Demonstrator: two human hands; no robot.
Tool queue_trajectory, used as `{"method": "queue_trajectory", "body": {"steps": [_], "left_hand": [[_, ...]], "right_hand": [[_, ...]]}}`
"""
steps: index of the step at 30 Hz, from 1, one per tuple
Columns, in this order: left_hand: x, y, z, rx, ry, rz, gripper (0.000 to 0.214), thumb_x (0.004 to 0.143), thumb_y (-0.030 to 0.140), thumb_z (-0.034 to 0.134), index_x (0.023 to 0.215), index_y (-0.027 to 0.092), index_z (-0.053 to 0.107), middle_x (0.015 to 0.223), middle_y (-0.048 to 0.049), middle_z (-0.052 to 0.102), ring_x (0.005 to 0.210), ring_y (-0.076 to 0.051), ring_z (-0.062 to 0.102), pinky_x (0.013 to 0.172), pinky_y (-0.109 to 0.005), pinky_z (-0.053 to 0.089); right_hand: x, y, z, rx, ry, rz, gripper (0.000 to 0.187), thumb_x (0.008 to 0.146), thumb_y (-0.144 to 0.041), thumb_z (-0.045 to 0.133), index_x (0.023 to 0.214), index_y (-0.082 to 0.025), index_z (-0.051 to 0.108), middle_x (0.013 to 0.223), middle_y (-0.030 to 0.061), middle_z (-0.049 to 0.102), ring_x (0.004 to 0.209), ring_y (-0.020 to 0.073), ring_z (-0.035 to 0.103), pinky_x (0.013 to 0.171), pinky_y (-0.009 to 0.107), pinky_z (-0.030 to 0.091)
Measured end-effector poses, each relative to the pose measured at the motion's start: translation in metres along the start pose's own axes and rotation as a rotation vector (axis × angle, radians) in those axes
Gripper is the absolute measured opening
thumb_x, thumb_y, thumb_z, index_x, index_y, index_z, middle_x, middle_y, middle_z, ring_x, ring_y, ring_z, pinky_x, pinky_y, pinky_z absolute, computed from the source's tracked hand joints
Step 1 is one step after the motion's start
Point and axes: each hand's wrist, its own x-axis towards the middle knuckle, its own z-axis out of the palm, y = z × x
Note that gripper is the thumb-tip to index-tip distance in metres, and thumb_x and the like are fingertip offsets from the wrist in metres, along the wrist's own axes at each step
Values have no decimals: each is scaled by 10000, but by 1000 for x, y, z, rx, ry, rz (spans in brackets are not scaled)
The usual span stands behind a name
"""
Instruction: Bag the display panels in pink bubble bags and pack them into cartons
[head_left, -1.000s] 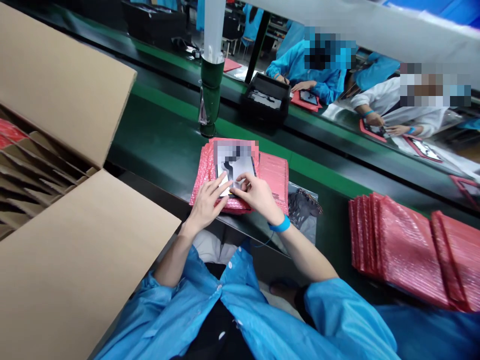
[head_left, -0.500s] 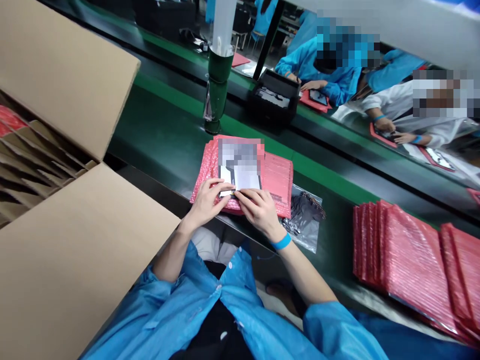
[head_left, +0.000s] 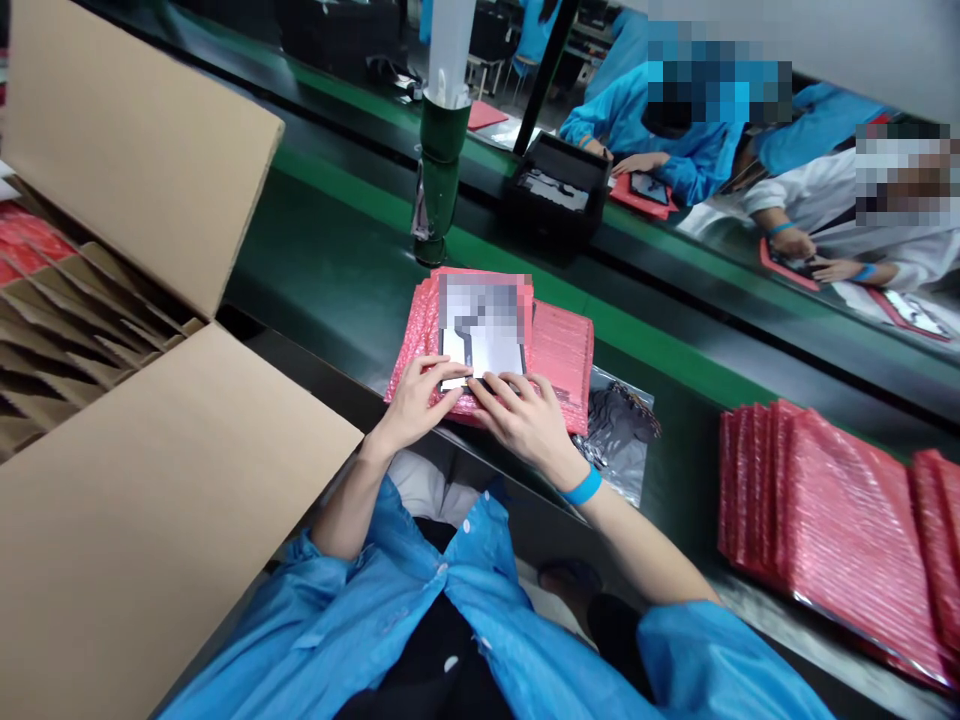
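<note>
A flat dark panel with a white sheet on it point(head_left: 484, 340) lies on a stack of pink bubble-wrap bags point(head_left: 559, 345) at the near edge of the green bench. My left hand point(head_left: 416, 400) rests on the panel's lower left corner, fingers curled and pressing its bottom edge. My right hand point(head_left: 525, 415), with a blue wrist strap, lies beside it with fingers stretched over the panel's bottom edge and the pink bag. The fingertips of both hands meet at the middle of that edge.
A large open cardboard box point(head_left: 142, 420) with dividers fills the left. A green post point(head_left: 435, 160) stands behind the stack. A clear bag of dark parts point(head_left: 619, 425) lies to the right, then more pink bags point(head_left: 832, 510). Other people work across the belt point(head_left: 675, 140).
Both hands have slid down from the middle of the panel to its bottom edge, and the fingers now press along that edge. The view has shifted slightly.
</note>
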Motion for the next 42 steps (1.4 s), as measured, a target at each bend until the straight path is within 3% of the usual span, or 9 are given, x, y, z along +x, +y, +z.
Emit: {"method": "queue_trajectory", "body": {"steps": [12,16,19,24,27,30,34,37,42], "left_hand": [[0,-3,-2,-4,-3,11,371,1094,376,642,1440,279,732,1363,-106,735,1452,-278,595,1317,-536,470],[3,-2,-3,11,6,36,356,1091,375,639,1419,280,740,1345,-106,739,1442,-281,630,1298,-511,491],[1,6,-3,93,74,74,351,1086,369,642,1413,270,717,1388,-114,737,1405,-292,667,1290,-543,483],[-15,46,22,100,341,109,250,1078,411,661,1269,269,738,1315,-124,793,1299,-324,724,1270,-639,457],[-10,81,46,-387,-60,-69,420,1095,600,585,1349,289,705,1338,-132,790,1195,-319,783,1053,-553,633],[12,107,56,-939,-454,-259,815,1033,880,374,1540,279,589,1518,-198,698,1296,-404,751,995,-639,640],[44,115,40,-1174,-290,-459,859,1009,888,428,1410,177,695,1319,-204,794,1335,-441,717,1088,-658,590],[63,109,26,-1235,-130,-568,483,962,538,742,1276,170,742,1156,-133,837,1227,-380,770,1101,-533,606],[86,97,32,-1342,16,-547,432,753,107,751,1163,239,714,989,20,816,843,-176,766,1004,-378,623]], "right_hand": [[-94,50,47,162,171,475,738,1057,-559,650,1673,-175,522,1651,236,579,1552,405,520,1211,609,478],[-101,54,55,117,202,484,322,1131,-348,524,1270,-245,796,1381,162,780,1301,331,693,1157,559,487],[-96,63,42,160,283,522,385,1160,-342,433,1017,-219,769,1062,138,811,1016,275,727,994,435,532],[-75,76,-4,306,850,800,493,1170,-544,355,950,-231,667,953,114,715,895,271,654,857,405,530],[-64,59,-27,325,1206,900,514,1171,-570,317,1109,-214,683,1074,148,703,1022,312,666,954,482,537],[-69,21,-27,207,1313,668,424,1167,-488,362,1197,-244,708,1129,169,708,1099,357,688,1010,564,534],[-102,-33,9,130,1057,223,208,1086,-353,604,1228,-370,754,1107,99,762,1036,323,735,976,551,583],[-115,-57,35,435,1066,510,418,1018,-453,698,1420,-338,698,1460,127,684,1378,371,639,1161,641,515],[-85,-56,34,1676,973,833,658,993,-629,671,1572,-332,578,1578,110,650,1422,316,653,1179,596,543]]}}
